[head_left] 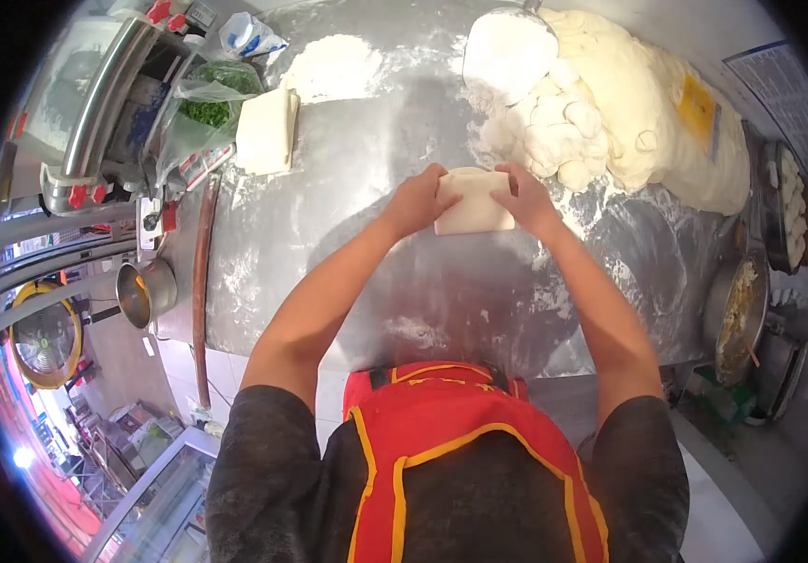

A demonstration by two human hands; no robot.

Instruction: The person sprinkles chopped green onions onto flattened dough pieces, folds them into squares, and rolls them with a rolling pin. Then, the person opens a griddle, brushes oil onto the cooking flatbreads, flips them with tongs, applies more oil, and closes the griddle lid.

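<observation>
A folded sheet of pale dough is held just over the floured metal worktop, between both hands. My left hand is closed on its left edge, with the thumb on the near face. My right hand grips the right edge in the same way. The fingertips behind the dough are hidden. Up and to the left lies another folded dough sheet. Just beyond my right hand sit several small dough pieces, beside a large mass of dough.
A container of flour stands at the back, with loose flour to its left. Bagged chopped greens and a steel-rollered machine are at left. A long wooden rod lies along the left edge; a filling pan is at right.
</observation>
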